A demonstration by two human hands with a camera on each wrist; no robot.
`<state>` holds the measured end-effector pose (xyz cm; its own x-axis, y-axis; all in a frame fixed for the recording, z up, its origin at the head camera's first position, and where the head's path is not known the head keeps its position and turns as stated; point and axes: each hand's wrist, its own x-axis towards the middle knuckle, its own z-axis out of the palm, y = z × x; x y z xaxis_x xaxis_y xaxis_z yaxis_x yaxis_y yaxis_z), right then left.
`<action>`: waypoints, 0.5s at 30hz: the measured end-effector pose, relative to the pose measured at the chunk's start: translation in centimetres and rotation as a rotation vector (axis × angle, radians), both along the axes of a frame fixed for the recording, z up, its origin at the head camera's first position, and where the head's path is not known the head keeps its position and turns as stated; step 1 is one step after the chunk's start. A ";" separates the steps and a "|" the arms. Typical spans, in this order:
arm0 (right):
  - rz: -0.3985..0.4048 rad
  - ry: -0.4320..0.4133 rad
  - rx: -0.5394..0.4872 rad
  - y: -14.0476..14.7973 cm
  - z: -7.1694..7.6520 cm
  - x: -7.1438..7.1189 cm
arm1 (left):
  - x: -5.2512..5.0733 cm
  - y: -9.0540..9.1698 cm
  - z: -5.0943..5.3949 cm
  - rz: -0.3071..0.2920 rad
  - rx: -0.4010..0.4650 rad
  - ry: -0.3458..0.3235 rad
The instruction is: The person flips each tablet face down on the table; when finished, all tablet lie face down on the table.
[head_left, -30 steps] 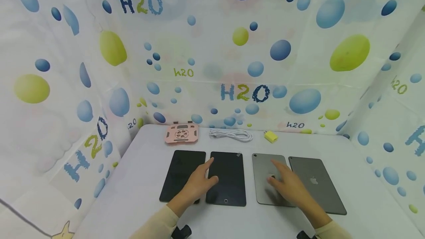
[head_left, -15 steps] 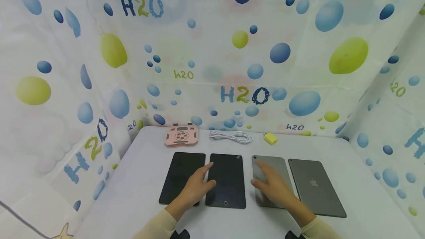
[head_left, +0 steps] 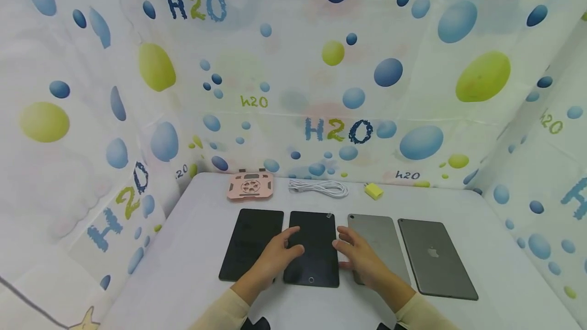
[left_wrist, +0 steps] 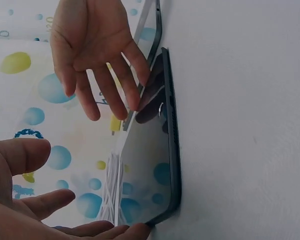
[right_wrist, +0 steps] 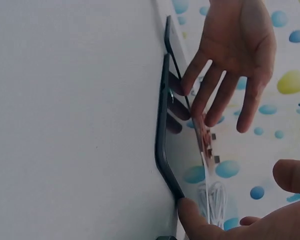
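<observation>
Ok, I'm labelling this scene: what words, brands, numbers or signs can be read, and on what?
"H2O", large, several times: curtain.
"h2O", small, several times: curtain.
"H" and "2O", partial: curtain.
Apple logo, no word: far-right tablet.
Yellow plug, pale mark on right black tablet: too small to read.

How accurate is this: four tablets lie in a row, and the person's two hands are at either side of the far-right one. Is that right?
Not quite: the head view shows the left hand and the right hand at either side of the second tablet from the left. The rest is right.
</observation>
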<state>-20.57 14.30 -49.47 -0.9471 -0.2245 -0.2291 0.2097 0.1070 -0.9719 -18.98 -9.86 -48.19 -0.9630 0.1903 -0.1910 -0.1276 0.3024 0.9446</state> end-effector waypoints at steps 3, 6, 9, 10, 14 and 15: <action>-0.028 -0.008 -0.009 -0.2 -0.1 0.0 | -0.1 0.2 0.1 0.013 0.035 -0.016; -0.057 -0.006 0.026 -0.6 -0.3 0.0 | -0.3 0.4 0.1 0.028 0.057 -0.019; -0.081 -0.001 0.044 -0.9 -0.5 -0.1 | -0.5 0.6 0.0 0.037 0.055 -0.019; -0.086 -0.001 0.037 -0.9 -0.5 -0.1 | -0.6 0.6 0.0 0.039 0.052 -0.019; -0.094 -0.004 -0.026 -0.7 -0.6 -0.1 | -0.6 0.8 0.1 0.032 0.055 -0.024; -0.097 -0.006 -0.051 -0.7 -0.6 -0.1 | -0.6 0.8 0.1 0.028 0.059 -0.022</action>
<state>-20.72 13.63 -50.09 -0.9637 -0.1431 -0.2255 0.2225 0.0368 -0.9742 -19.56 -9.03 -48.09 -0.9638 0.1745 -0.2016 -0.1564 0.2425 0.9575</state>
